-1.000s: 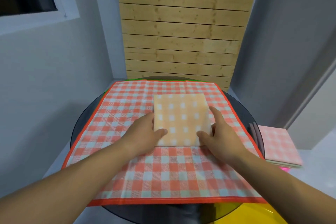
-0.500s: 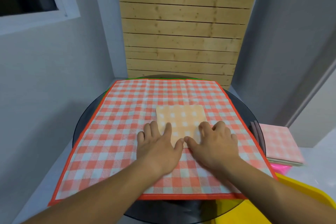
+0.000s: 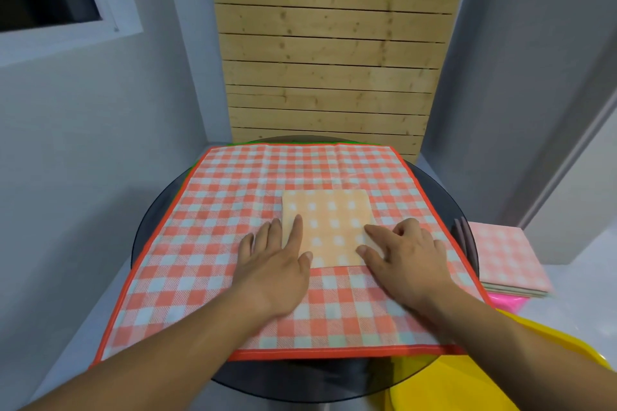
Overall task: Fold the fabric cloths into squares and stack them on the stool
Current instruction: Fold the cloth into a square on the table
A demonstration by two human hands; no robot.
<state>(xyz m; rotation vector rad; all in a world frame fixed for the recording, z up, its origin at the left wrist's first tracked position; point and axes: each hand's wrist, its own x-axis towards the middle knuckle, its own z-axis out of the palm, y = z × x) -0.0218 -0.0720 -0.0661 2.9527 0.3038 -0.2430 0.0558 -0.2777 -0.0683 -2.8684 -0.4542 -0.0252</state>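
1. On the round dark table point(image 3: 153, 233), over the spread red-checked cloth point(image 3: 233, 203), lies the folded orange square point(image 3: 329, 227). It sits flat, a little right of the middle, between my two hands.
2. My left hand point(image 3: 270, 274) lies flat with straight fingers. The forefinger rests along the square's left edge, the thumb is at its near-left corner, and the other fingers are on the red cloth beside it. It grips nothing.
3. My right hand point(image 3: 407, 260) rests on the square's near-right corner, with forefinger and thumb on the fabric and the other fingers bent over the right edge. It presses rather than pinches; I cannot tell whether any fingertip is under the edge.
4. The square has no long axis to speak of. Its sides run roughly parallel with the red cloth's borders.
5. The stack of folded cloths point(image 3: 507, 257) sits on the pink stool point(image 3: 507, 302), off the table's right rim and lower than the tabletop. My right hand is the nearer one, so I judge the carry goes rightward from it.
6. The square looks ready to lift, but both hands need an edge first.
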